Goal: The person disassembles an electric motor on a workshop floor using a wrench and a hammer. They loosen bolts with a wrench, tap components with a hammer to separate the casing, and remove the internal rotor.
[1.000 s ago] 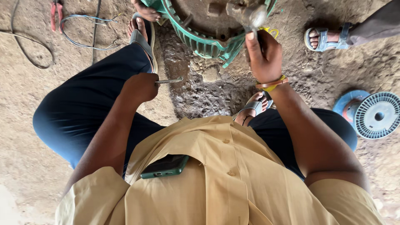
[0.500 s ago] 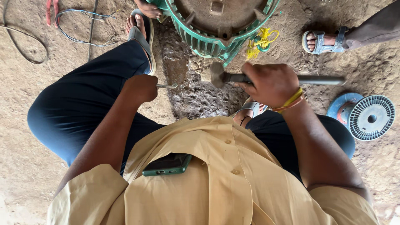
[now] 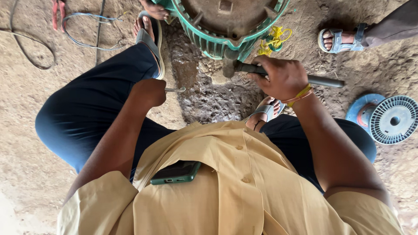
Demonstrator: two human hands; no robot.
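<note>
**Steadily Gripped: Hammer Low Beside the Motor Housing**

Seated on the dirt floor (image 3: 30, 143), the person works with both hands closed on tools. The right hand (image 3: 283, 78) is clamped around the handle of a hammer (image 3: 324, 81), which lies almost level; its head sits near the ground just below the rim of the green ribbed motor housing (image 3: 217, 43). The left hand (image 3: 150, 92) is curled into a fist on a thin metal punch or rod (image 3: 176, 90), whose tip pokes out toward the gap between the knees, well short of the housing.

To do this kind of work well, the rod would seem best set squarely on its mark before any blow, with the fist kept low on the shank and clear of the struck end. A grip farther back along the hammer handle would likely give more control, and short, square taps are probably safer for the fins than heavy swings.

A yellow cord (image 3: 272, 39) lies tangled just beside the housing. A ribbed fan cover (image 3: 394, 119) rests well apart on the right. Another person's sandalled foot (image 3: 337, 40) stands near the housing, and a green phone (image 3: 176, 172) sits in the shirt pocket.
</note>
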